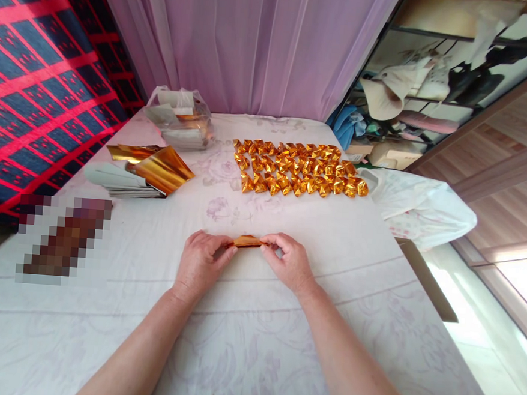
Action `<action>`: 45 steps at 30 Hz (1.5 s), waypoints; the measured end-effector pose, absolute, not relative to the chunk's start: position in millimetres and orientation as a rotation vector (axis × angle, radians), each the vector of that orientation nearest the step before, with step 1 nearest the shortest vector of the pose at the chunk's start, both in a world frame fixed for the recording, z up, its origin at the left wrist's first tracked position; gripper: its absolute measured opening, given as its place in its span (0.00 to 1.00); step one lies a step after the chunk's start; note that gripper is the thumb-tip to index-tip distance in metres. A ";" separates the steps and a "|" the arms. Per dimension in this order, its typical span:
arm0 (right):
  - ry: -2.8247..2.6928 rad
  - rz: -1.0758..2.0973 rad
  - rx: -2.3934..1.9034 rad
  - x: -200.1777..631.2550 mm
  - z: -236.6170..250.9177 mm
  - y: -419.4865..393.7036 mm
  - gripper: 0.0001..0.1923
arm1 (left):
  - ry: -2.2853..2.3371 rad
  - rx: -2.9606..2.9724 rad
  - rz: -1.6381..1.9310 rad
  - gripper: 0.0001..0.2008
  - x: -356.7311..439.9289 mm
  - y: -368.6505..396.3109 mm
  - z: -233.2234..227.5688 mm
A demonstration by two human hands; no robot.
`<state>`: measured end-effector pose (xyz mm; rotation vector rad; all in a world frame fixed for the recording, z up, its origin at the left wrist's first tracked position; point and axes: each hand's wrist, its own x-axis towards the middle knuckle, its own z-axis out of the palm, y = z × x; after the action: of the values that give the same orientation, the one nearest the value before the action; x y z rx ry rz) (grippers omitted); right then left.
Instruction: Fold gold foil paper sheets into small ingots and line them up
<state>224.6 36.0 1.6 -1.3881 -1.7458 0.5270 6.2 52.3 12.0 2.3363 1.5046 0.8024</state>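
Note:
Between my two hands is a narrow folded piece of gold foil paper (248, 241), lying low over the table near its middle. My left hand (203, 256) pinches its left end between thumb and fingers. At the opposite end, the thumb and fingers of my right hand (288, 260) are closed on the paper. Beyond my hands, folded gold foil paper pieces (298, 167) stand in three rows. To the left lies a fanned stack of gold foil sheets (164, 169), some showing their pale backs.
A clear plastic bag (178, 119) with more paper sits at the far left of the table. A blurred patch (64, 241) hides something at the left. Right of the table are a white plastic bag (425, 206) and a shelf with shoes and a cap (383, 97). A purple curtain (251, 46) hangs behind.

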 end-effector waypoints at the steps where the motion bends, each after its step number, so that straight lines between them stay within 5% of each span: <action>1: -1.750 0.527 -1.386 224.6 1.7 36.0 0.07 | 1.511 2.338 0.802 0.08 6.2 52.1 11.9; 45: -1.814 0.330 -1.600 213.4 3.3 29.6 0.06 | 1.757 2.510 0.531 0.14 7.8 46.7 24.1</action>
<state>213.4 29.6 3.3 -1.6003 -1.8139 0.3304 7.8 46.7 24.1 2.5099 1.7568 0.5314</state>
